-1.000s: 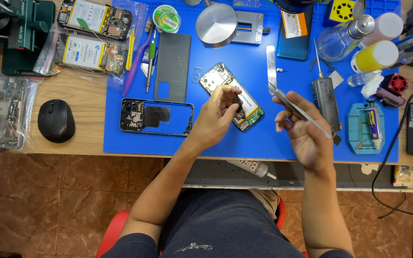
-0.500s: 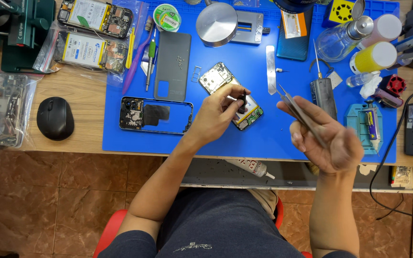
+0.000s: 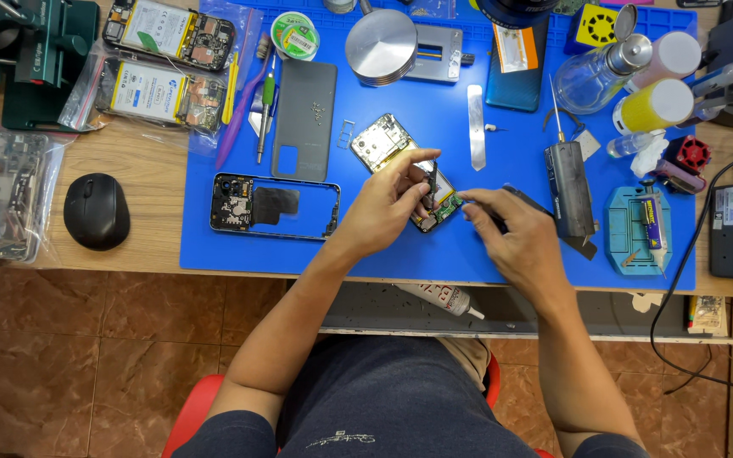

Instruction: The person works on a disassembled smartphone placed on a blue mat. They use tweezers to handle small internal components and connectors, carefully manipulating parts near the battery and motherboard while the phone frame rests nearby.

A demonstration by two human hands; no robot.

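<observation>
Opened phone (image 3: 400, 165) on mat (image 3: 214, 254), seemingly right of frame (image 3: 275, 206).

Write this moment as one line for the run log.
left hand: on opened phone | right hand: holds tweezers at phone | surface: blue mat

The 2 bare forearms end in the ringless left hand (image 3: 388, 208) and right hand (image 3: 515, 237). The person wears a dark navy short-sleeved shirt (image 3: 400, 399) with a small pale script mark on the front.
</observation>
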